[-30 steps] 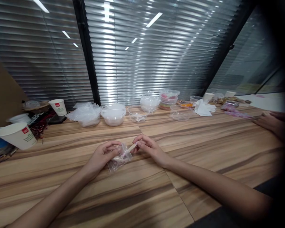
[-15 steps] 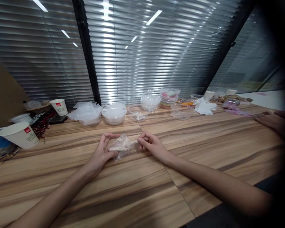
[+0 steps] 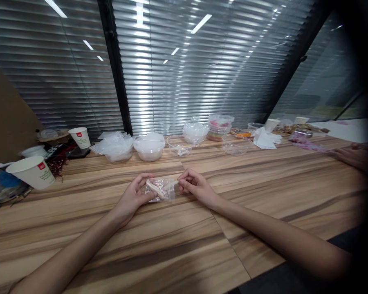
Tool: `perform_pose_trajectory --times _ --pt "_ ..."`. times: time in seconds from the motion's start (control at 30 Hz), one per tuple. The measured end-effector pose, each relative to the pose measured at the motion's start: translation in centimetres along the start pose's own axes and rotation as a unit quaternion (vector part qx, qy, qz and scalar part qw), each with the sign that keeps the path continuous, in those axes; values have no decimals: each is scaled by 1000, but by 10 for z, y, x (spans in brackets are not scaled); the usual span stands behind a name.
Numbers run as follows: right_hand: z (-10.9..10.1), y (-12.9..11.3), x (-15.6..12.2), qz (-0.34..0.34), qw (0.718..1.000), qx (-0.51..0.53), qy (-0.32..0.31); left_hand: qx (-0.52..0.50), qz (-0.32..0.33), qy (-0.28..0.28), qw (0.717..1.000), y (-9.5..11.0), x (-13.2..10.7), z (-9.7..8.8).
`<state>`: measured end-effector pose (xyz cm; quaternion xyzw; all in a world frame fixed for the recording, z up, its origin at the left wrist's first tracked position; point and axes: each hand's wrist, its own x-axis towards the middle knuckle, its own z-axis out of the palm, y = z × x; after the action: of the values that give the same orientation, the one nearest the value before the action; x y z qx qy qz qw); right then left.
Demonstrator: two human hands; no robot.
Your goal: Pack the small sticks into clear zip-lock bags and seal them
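Note:
A small clear plastic bag (image 3: pixel 171 195) with pale, whitish strips and a touch of pink inside is held just above the wooden table (image 3: pixel 171 245). My left hand (image 3: pixel 135 195) grips it from the left, thumb in front and fingers behind. At the bag's upper right corner, my right hand (image 3: pixel 195 185) pinches with thumb and fingers curled together. Its fingertips partly hide what they hold there, which looks like the corner or edge of the bag. Beyond my hands stands a clear round bowl (image 3: pixel 171 147) with small white bits in it.
Along the back stand a white-lidded bowl (image 3: pixel 149 152), plastic bags on a bowl (image 3: pixel 115 145), stacked tubs (image 3: pixel 219 130) and crumpled tissue (image 3: pixel 266 138). Paper cups (image 3: pixel 30 173) and clutter lie left. At far right another person's hand (image 3: pixel 354 155) is near pink material (image 3: pixel 309 144).
My left hand has turned the bag, so it lies flatter and its contents show more clearly. My right hand stays at the bag's right end. The view has shifted slightly.

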<state>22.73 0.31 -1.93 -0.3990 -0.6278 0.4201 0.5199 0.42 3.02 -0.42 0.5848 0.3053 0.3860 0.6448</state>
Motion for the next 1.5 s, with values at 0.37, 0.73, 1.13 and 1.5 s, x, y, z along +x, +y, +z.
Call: perform_pose_trajectory --times 0.37,0.73,1.13,1.5 --pt "-3 6 1 13 1000 9 -4 9 -4 6 1000 -1 0 -1" --pt "3 3 -6 19 995 -88 31 17 -4 -2 1000 -2 1 -1" --pt "3 1 -5 25 986 -162 -31 34 -9 -25 999 -2 1 -3" --pt "6 -1 -10 22 992 -114 -51 38 -16 -41 998 -4 1 -4"
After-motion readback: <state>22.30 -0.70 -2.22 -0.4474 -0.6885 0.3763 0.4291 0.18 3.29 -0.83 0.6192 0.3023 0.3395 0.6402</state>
